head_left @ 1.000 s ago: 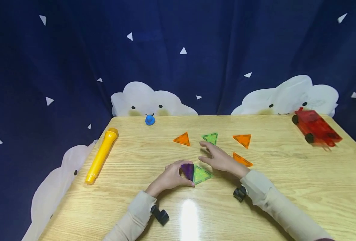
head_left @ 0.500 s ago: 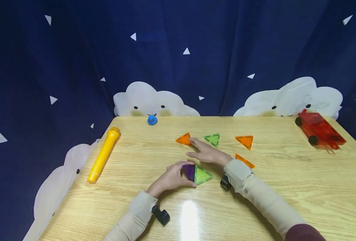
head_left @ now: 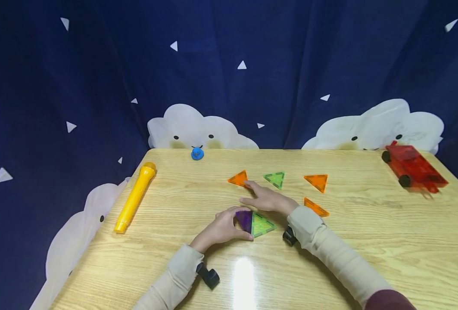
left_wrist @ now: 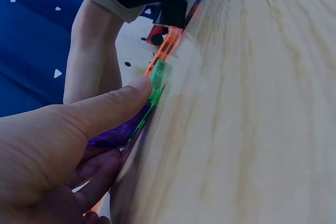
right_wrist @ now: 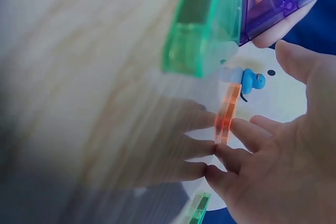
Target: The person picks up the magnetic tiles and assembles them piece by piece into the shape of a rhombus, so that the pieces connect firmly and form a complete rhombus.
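Purple tile (head_left: 244, 220) is pinched by the left hand (head_left: 225, 227), against the near green tile (head_left: 261, 224). On the table (head_left: 174, 189), the leftmost orange tile (head_left: 238, 178) is touched by the right hand (head_left: 268, 199), fingers extended, nothing gripped. Light pressure is advised, with the purple tile steadied.

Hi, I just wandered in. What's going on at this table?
A person is handling flat triangular tiles. Their left hand holds a purple tile edge to edge with a green tile, while the fingertips of their right hand are at an orange tile farther back. Another green tile and two more orange ones lie apart on the table, untouched.
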A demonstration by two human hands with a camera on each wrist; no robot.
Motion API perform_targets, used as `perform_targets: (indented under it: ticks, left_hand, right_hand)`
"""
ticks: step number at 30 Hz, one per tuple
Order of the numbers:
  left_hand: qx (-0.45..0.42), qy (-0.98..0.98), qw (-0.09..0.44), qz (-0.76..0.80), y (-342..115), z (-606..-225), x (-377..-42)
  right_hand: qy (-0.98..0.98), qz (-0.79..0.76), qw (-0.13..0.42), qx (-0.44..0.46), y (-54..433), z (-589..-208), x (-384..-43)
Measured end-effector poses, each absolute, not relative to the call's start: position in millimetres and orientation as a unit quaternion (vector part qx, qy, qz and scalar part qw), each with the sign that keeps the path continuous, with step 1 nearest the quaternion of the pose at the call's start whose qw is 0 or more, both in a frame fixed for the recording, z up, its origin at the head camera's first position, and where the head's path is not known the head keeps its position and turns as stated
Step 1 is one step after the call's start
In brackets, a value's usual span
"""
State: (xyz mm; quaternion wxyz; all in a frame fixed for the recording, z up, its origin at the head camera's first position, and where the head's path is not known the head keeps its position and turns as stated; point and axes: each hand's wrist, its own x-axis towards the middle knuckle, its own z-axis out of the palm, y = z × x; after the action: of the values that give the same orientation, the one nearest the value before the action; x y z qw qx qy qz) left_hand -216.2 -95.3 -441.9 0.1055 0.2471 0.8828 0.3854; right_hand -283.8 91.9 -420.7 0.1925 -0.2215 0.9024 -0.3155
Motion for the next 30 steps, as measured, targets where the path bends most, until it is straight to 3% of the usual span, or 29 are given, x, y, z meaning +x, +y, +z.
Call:
perform_targets:
  ticks: [30]
  left_hand:
    - [0.247, 0.876, 0.109, 0.399, -94.8, -442.0, -216.6]
  right_hand:
    - [0.887, -0.355, 0.222, -0.193, 126.2, -416.3, -249.1]
